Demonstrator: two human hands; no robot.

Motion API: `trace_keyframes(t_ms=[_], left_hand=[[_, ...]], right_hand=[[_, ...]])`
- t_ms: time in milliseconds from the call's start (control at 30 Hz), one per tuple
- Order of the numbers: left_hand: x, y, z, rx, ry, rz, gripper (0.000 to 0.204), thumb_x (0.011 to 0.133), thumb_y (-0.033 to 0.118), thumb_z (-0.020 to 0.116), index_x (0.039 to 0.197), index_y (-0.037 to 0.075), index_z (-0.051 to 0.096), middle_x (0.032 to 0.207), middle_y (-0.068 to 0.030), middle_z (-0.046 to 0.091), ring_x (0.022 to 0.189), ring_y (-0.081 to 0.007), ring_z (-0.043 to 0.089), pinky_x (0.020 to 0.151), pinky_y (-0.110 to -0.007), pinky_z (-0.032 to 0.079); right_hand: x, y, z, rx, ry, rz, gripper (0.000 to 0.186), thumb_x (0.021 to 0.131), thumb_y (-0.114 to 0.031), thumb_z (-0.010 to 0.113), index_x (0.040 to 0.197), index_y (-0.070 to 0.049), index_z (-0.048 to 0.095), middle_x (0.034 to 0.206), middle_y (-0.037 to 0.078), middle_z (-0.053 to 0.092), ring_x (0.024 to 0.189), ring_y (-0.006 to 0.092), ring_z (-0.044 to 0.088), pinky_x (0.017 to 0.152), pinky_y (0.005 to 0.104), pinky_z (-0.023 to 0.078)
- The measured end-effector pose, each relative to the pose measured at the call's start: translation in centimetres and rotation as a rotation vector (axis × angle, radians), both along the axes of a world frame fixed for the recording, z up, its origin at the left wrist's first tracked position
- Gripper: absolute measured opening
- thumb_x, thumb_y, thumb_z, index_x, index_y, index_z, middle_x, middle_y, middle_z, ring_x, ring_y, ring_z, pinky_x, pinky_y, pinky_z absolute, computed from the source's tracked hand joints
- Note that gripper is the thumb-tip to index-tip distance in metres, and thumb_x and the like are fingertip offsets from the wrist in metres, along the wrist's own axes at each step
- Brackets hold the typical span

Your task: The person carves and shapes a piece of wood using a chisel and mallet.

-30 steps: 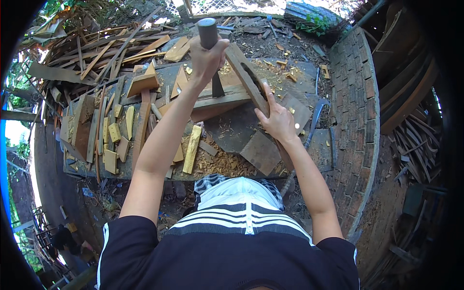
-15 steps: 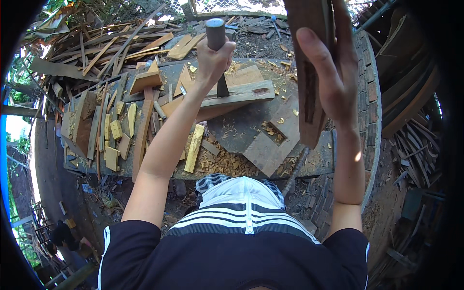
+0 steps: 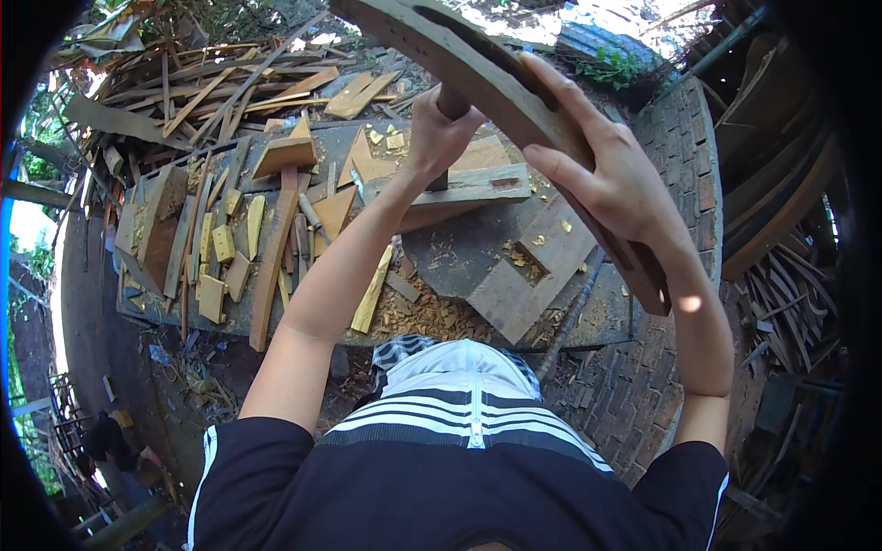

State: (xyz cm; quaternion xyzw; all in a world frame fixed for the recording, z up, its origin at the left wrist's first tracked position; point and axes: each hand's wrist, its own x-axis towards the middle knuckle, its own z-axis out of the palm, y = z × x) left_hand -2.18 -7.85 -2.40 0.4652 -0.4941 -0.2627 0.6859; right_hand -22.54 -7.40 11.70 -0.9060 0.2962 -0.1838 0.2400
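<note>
the left hand (image 3: 441, 133) is wrapped round a chisel (image 3: 452, 101) standing at a slotted block (image 3: 487, 186) toward the far edge of the table (image 3: 602, 321); the right hand (image 3: 614, 179) clasps a long wooden beam (image 3: 505, 96) widely, above the table.

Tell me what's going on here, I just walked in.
A person is handling wood over a dark worktop. Their left hand grips an upright, dark-handled chisel-like tool, its blade at a weathered grey-brown wooden piece with a rectangular hole. Their right hand holds a long, brown, slotted wooden beam raised at a slant above the worktop. Yellowish wood chips lie nearer the person, beside a flat brown board with a squarish cutout.
</note>
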Motion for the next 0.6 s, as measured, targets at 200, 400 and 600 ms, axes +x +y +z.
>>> trace_keyframes(t_ms=[200,400,600], left_hand=[[0.2,0.5,-1.0,-0.014,-0.144,0.061,0.014,0.08,0.008,0.067,0.074,0.003,0.056,0.057,0.0011,0.053,0.049,-0.0067,0.051,0.045,-0.022,0.04],[-3.7,5.2,-1.9,-0.37,-0.231,0.177,0.015,0.072,0.008,0.073,0.071,0.005,0.058,0.058,-0.0069,0.058,0.054,-0.017,0.061,0.052,-0.032,0.047],[-5.0,7.9,-2.2,-0.452,-0.604,-0.132,0.02,0.064,-0.001,0.072,0.068,0.008,0.054,0.057,-0.0061,0.052,0.047,-0.0236,0.054,0.047,-0.032,0.042]], right_hand=[[-2.3,1.6,-5.9,0.188,-0.345,-0.217,0.075,0.088,-0.045,0.06,0.153,-0.025,0.026,0.125,0.022,0.06,0.108,0.0358,0.064,0.094,0.0442,0.048],[-4.4,2.2,-18.1,0.271,-0.005,-0.345,0.079,0.088,-0.043,0.061,0.153,-0.028,0.019,0.122,0.026,0.062,0.106,0.0463,0.062,0.095,0.0501,0.048],[-4.4,3.3,-19.5,0.278,0.158,-0.401,0.086,0.086,-0.044,0.062,0.154,-0.033,0.01,0.111,0.027,0.066,0.099,0.0493,0.062,0.089,0.0537,0.05]])
